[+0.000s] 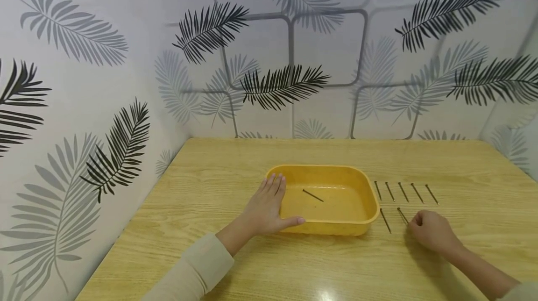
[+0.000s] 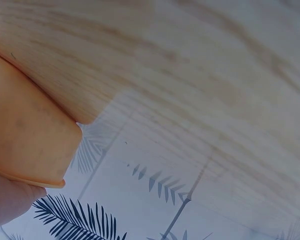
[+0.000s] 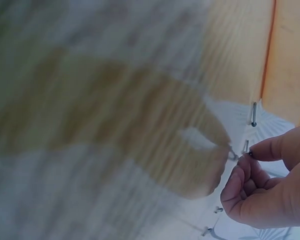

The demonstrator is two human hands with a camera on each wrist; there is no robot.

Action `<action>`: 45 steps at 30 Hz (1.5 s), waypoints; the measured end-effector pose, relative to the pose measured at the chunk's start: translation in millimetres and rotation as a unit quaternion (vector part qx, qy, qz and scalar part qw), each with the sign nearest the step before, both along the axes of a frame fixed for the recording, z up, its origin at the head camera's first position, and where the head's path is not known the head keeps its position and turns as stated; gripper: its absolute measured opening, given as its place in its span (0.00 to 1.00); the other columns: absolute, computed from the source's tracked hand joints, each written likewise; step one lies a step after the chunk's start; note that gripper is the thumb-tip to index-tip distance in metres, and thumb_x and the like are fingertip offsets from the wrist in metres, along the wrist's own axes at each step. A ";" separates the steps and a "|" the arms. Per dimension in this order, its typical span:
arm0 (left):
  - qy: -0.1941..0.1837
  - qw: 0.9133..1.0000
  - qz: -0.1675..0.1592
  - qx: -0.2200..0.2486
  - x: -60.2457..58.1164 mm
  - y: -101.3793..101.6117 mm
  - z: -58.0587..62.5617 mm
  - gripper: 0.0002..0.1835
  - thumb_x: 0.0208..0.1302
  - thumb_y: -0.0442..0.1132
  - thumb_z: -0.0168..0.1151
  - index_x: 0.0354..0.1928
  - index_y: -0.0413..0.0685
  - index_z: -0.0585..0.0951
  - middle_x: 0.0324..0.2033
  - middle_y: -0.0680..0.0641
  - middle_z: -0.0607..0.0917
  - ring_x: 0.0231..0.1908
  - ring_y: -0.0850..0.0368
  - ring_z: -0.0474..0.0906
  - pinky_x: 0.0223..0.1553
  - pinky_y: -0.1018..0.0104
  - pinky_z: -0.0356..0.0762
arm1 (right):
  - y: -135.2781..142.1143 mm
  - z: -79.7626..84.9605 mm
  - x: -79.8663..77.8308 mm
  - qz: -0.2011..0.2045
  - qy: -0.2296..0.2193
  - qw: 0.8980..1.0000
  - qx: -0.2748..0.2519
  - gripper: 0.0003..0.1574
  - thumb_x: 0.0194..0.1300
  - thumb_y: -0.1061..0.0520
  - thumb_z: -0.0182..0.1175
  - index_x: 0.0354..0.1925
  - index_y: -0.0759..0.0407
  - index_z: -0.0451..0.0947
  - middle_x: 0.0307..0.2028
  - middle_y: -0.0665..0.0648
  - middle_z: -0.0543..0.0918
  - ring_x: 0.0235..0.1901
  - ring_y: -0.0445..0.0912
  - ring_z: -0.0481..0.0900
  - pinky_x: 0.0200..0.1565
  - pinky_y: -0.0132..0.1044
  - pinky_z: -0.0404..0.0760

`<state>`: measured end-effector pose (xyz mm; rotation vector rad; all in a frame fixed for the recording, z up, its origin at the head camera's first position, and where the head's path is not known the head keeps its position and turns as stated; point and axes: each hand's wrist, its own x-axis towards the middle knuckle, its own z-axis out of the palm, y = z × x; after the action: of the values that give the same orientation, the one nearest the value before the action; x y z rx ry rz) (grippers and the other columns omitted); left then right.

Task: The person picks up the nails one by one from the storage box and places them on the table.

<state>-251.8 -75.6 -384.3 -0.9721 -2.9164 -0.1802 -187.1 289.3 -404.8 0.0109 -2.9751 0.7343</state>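
A yellow plastic tray (image 1: 332, 228) sits on the table, with one dark screw (image 1: 313, 195) lying inside. My left hand (image 1: 265, 210) rests on its left end, fingers straight over the rim and thumb spread along the near edge. In the left wrist view, part of that hand (image 2: 15, 200) touches the tray's rim (image 2: 45, 184). Right of the tray, my right hand (image 1: 435, 231) pinches the lower end of a screw (image 1: 402, 216) at the table. Thumb and forefinger meet there in the right wrist view, the other fingers curled.
Several screws (image 1: 403, 192) lie in a row right of the tray, behind my right hand. Another screw (image 1: 385, 220) lies between the tray and that hand. The wooden table (image 1: 201, 170) ends at a leaf-patterned wall (image 1: 260, 118).
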 end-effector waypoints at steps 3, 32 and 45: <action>-0.002 1.000 0.001 0.001 -0.2 0.1 0.2 0.54 0.60 0.71 0.45 0.70 0.32 0.46 0.71 0.35 0.47 0.72 0.42 0.39 0.72 0.51 0.41 | -0.9 -0.7 -0.4 0.005 0.002 1.000 0.006 0.12 0.59 0.63 0.48 0.21 0.67 0.72 0.18 0.53 0.73 0.19 0.43 0.66 0.21 0.33 0.64; 0.004 1.000 -0.001 -0.003 0.5 0.4 0.9 0.54 0.60 0.70 0.45 0.70 0.31 0.46 0.71 0.35 0.48 0.72 0.41 0.40 0.72 0.51 0.41 | -8.6 7.6 -4.9 0.027 -0.037 0.997 0.061 0.11 0.58 0.63 0.49 0.20 0.65 0.70 0.17 0.52 0.69 0.19 0.43 0.65 0.22 0.33 0.63; 0.002 1.000 -0.006 0.005 -0.6 -0.7 0.1 0.54 0.60 0.71 0.43 0.70 0.31 0.47 0.71 0.35 0.48 0.72 0.41 0.40 0.72 0.51 0.42 | -3.1 9.3 -6.6 0.035 -0.028 0.998 0.040 0.13 0.59 0.63 0.48 0.22 0.68 0.73 0.17 0.53 0.71 0.19 0.43 0.65 0.22 0.34 0.63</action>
<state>-252.4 -76.3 -384.2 -0.9862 -2.9042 -0.1932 -193.7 286.2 -395.5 0.1012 -3.0702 0.6338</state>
